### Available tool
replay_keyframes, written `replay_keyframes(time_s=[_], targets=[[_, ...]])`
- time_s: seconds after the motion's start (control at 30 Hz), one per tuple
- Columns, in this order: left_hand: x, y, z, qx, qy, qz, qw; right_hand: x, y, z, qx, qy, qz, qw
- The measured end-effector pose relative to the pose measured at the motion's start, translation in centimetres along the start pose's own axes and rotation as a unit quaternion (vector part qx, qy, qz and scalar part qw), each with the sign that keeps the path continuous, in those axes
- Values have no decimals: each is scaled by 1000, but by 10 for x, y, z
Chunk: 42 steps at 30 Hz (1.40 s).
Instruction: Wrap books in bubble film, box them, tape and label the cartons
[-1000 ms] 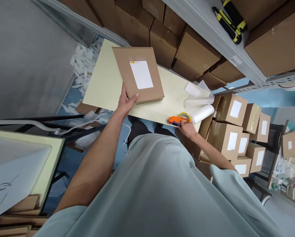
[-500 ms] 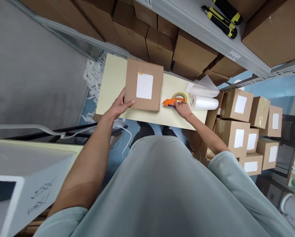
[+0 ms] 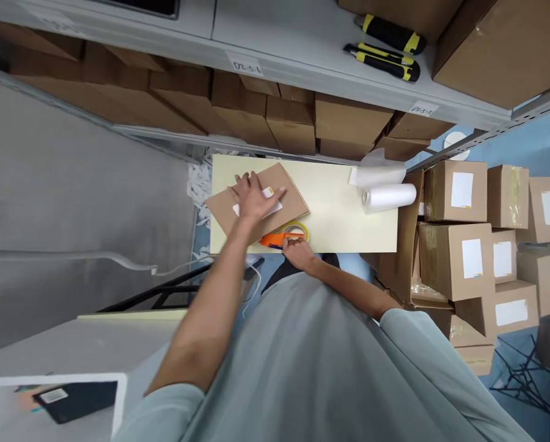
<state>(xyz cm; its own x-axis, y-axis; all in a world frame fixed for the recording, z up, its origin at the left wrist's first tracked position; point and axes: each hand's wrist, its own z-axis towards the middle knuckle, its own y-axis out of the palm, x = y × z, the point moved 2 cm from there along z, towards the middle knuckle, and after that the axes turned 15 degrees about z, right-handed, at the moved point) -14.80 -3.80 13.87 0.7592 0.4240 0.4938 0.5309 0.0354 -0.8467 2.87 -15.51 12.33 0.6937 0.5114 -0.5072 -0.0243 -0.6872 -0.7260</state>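
Note:
A brown cardboard box (image 3: 286, 184) lies slantwise on the pale yellow tabletop (image 3: 334, 230). My left hand (image 3: 253, 197) is spread flat over its top, partly covering a white label (image 3: 274, 209). An orange tape dispenser (image 3: 271, 239) with a roll of yellowish tape sits in the grip of my right hand (image 3: 298, 252). It is close against the near side of the box; whether the tape touches the cardboard I cannot tell.
White rolls of wrapping (image 3: 390, 196) lie at the table's right end. Labelled cartons (image 3: 457, 190) are stacked to the right. Beyond the table runs a grey shelf (image 3: 298, 64) with yellow-and-black utility knives (image 3: 385, 61) on it. A white cable (image 3: 118, 258) crosses at left.
The box has turned askew. My left hand has gone from its left side onto its top. My right hand has brought the tape dispenser left to the near side of the box.

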Motion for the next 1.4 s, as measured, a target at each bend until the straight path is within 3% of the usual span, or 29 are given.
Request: replay_keyframes(time_s=[0.1,0.2,0.33,0.43,0.63,0.73,0.8,0.93,1.03,1.13,1.23,1.4], targets=[[59,35,-6,49,-81,10,995,-11,0,4,-7,19,17,1000],[84,52,-13,56,-52,-16,997,-13,0,2,-15,40,39,998],[80,54,-12,27,-13,-69,997,-4,4,-18,-17,47,60,997],[78,50,-11,39,-15,-53,998,20,5,-54,-22,61,63,996],[78,56,-9,40,-13,-31,999,117,-17,-175,-21,158,43,986],[72,62,-9,35,1,-45,998,156,-33,-205,-15,213,-1,977],[68,62,-14,22,23,-38,999,169,-42,-195,-8,213,-16,977],[55,50,-32,-46,125,-9,991,170,-55,-128,17,172,-22,985],[40,33,-47,-115,192,28,974,154,-54,-79,18,105,-21,994],[25,17,-65,-160,209,74,962,127,-42,-52,1,39,-28,999],[20,13,-88,-143,172,103,969,99,-26,-42,-10,-3,-15,1000],[31,34,-119,-20,45,66,997,70,-6,-43,-16,-25,7,1000]])
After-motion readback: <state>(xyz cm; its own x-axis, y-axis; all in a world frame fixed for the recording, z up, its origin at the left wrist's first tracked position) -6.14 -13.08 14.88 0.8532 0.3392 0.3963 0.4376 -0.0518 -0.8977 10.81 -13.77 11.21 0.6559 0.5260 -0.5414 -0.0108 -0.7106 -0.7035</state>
